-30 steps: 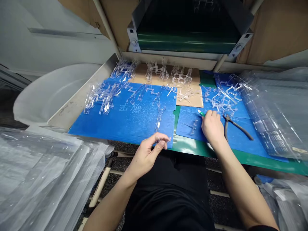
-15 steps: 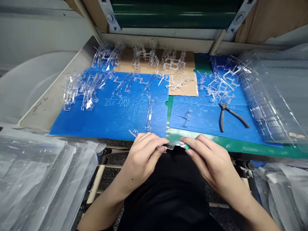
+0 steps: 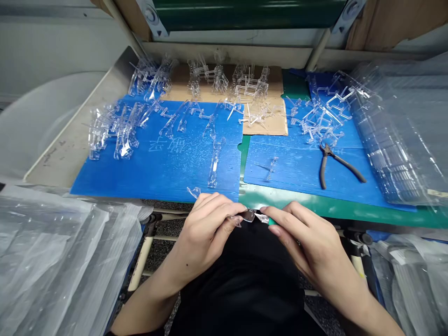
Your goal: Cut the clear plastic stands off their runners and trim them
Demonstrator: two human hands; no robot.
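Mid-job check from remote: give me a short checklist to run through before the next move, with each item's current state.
1. Left hand gripping the clear plastic piece: ok.
2. Right hand holding the green-handled craft knife: ok.
3. Knife blade touching the piece: cannot tell, too small.
4. Right fingertips clear of the blade: cannot tell.
5. Pliers lying on the right blue sheet, away from the hands: ok.
6. Loose clear piece at the left blue sheet's edge: not ok, it could drop.

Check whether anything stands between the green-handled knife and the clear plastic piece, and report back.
Nothing visible does. The right hand holds the green-handled knife with its tip at the clear plastic piece, which the left hand pinches. Whether they actually touch is too small to tell.
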